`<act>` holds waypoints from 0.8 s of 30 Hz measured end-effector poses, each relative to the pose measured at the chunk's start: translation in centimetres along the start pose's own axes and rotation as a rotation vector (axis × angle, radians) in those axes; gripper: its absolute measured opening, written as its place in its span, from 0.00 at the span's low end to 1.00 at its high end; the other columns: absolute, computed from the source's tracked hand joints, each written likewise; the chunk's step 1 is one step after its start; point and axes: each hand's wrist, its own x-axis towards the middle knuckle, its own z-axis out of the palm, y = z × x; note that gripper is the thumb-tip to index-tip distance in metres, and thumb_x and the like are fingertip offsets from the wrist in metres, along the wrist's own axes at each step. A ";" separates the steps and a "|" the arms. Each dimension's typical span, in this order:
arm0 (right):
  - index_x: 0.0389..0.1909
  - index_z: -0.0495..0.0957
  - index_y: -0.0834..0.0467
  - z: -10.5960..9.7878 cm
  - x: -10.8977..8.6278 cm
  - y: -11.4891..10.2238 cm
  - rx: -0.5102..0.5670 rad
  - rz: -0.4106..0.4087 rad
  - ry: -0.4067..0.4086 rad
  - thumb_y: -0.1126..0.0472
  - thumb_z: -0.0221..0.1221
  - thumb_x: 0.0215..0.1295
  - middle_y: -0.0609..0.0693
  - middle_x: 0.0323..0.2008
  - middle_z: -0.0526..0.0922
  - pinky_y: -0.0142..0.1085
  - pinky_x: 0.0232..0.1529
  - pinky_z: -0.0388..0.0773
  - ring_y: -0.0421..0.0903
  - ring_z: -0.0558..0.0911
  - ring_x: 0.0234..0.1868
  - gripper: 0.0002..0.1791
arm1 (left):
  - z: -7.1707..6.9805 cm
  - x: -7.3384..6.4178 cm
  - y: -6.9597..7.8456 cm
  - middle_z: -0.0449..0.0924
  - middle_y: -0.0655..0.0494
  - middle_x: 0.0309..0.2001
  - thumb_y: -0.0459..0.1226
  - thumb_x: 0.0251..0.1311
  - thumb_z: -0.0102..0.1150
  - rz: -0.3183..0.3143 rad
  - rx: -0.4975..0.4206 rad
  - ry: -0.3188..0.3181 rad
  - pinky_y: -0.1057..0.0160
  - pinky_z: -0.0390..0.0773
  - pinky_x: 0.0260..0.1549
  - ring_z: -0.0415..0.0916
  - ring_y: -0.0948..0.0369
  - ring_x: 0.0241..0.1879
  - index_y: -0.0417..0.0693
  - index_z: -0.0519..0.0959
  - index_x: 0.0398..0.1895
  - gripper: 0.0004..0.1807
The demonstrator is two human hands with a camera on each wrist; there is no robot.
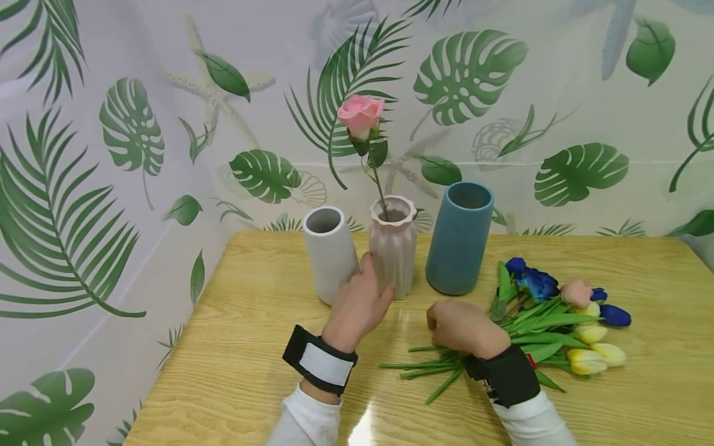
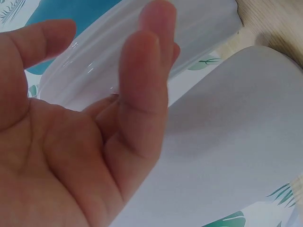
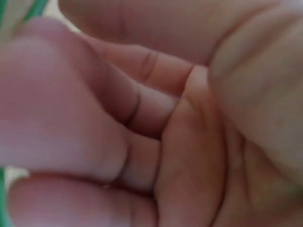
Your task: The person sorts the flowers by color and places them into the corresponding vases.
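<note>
A ribbed pale pink vase (image 1: pixel 393 254) stands upright with one pink rose (image 1: pixel 361 114) in it, stem leaning left. My left hand (image 1: pixel 359 303) is at the front of this vase, its fingers between it and the white vase (image 1: pixel 331 260). In the left wrist view the left hand's fingers (image 2: pixel 139 94) are slightly bent and apart from the thumb, gripping nothing; contact with either vase is unclear. Over the flower stems (image 1: pixel 429 365) hovers my right hand (image 1: pixel 465 328). Its fingers (image 3: pixel 61 109) are loosely curled, with nothing seen in them.
To the right of the pink vase stands a blue vase (image 1: pixel 460 241). Artificial flowers lie in a pile on the wooden table (image 1: pixel 234 347), with yellow tulips (image 1: pixel 588 361) and blue blooms (image 1: pixel 535 284) toward the right. A leaf-patterned cloth (image 1: pixel 390 74) hangs behind.
</note>
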 end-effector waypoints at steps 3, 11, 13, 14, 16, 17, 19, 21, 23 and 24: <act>0.27 0.79 0.56 0.3 0.2 0.2 0.003 -0.012 0.008 0.72 0.58 0.63 0.48 0.20 0.74 0.36 0.21 0.61 0.43 0.66 0.14 0.08 | 0.0 -0.1 -0.1 0.83 0.36 0.37 0.45 0.69 0.56 0.004 0.004 -0.004 0.51 0.80 0.26 0.83 0.46 0.32 0.31 0.56 0.70 0.37; 0.09 0.62 0.49 0.0 -0.4 0.5 0.042 -0.052 0.011 0.69 0.62 0.58 0.42 0.10 0.54 0.35 0.19 0.52 0.40 0.55 0.12 0.26 | 0.0 0.0 -0.1 0.83 0.37 0.36 0.44 0.68 0.56 0.000 -0.009 -0.021 0.53 0.79 0.24 0.83 0.47 0.30 0.31 0.55 0.71 0.37; 0.09 0.61 0.49 -0.3 -0.7 0.6 0.055 -0.042 -0.004 0.69 0.63 0.57 0.42 0.10 0.54 0.36 0.20 0.52 0.41 0.54 0.13 0.26 | 0.0 0.0 -0.1 0.83 0.37 0.35 0.44 0.68 0.56 0.000 -0.009 -0.025 0.54 0.78 0.23 0.83 0.48 0.29 0.31 0.55 0.71 0.37; 0.09 0.61 0.48 -0.4 -0.8 0.6 0.058 -0.035 -0.012 0.70 0.63 0.57 0.43 0.10 0.54 0.36 0.20 0.52 0.41 0.54 0.13 0.26 | -0.1 0.0 -0.1 0.83 0.38 0.34 0.44 0.68 0.56 0.001 -0.008 -0.025 0.54 0.78 0.22 0.83 0.48 0.29 0.31 0.55 0.71 0.37; 0.10 0.61 0.48 -0.5 -0.9 0.7 0.059 -0.028 -0.021 0.72 0.61 0.56 0.43 0.11 0.54 0.37 0.22 0.52 0.41 0.54 0.15 0.26 | -0.1 0.0 -0.1 0.83 0.38 0.34 0.44 0.68 0.56 0.003 -0.005 -0.022 0.54 0.78 0.22 0.83 0.48 0.29 0.31 0.55 0.71 0.37; 0.10 0.60 0.48 -0.5 -0.9 0.8 0.055 -0.038 -0.022 0.73 0.61 0.57 0.43 0.12 0.54 0.37 0.22 0.51 0.41 0.54 0.15 0.26 | -0.1 0.0 -0.1 0.83 0.38 0.34 0.44 0.68 0.56 0.006 -0.002 -0.020 0.54 0.78 0.23 0.83 0.47 0.29 0.31 0.55 0.71 0.37; 0.11 0.57 0.47 -0.4 -0.8 1.0 0.040 -0.066 -0.013 0.74 0.58 0.58 0.43 0.12 0.52 0.37 0.23 0.50 0.41 0.52 0.16 0.27 | -0.1 0.0 -0.1 0.83 0.37 0.35 0.44 0.69 0.56 0.006 0.002 -0.020 0.53 0.79 0.23 0.83 0.47 0.30 0.30 0.55 0.71 0.37; 0.11 0.55 0.47 -0.3 -0.7 1.1 0.030 -0.094 -0.007 0.75 0.55 0.60 0.43 0.13 0.50 0.37 0.23 0.49 0.41 0.51 0.16 0.28 | -0.1 0.0 -0.1 0.83 0.37 0.35 0.44 0.69 0.56 0.005 0.004 -0.020 0.53 0.79 0.24 0.83 0.47 0.30 0.30 0.55 0.71 0.37; 0.11 0.55 0.47 -0.2 -0.5 1.2 0.018 -0.103 -0.011 0.74 0.53 0.64 0.43 0.12 0.50 0.36 0.23 0.50 0.40 0.51 0.15 0.28 | -0.1 0.0 -0.1 0.83 0.37 0.35 0.45 0.69 0.56 0.002 0.003 -0.022 0.53 0.79 0.24 0.83 0.47 0.30 0.30 0.55 0.71 0.38; 0.11 0.56 0.48 -0.2 -0.5 1.1 0.013 -0.095 -0.015 0.73 0.53 0.65 0.43 0.12 0.51 0.36 0.23 0.51 0.40 0.53 0.15 0.27 | 0.0 0.0 -0.2 0.83 0.37 0.35 0.45 0.69 0.56 0.001 0.001 -0.023 0.53 0.79 0.24 0.83 0.47 0.30 0.31 0.55 0.71 0.38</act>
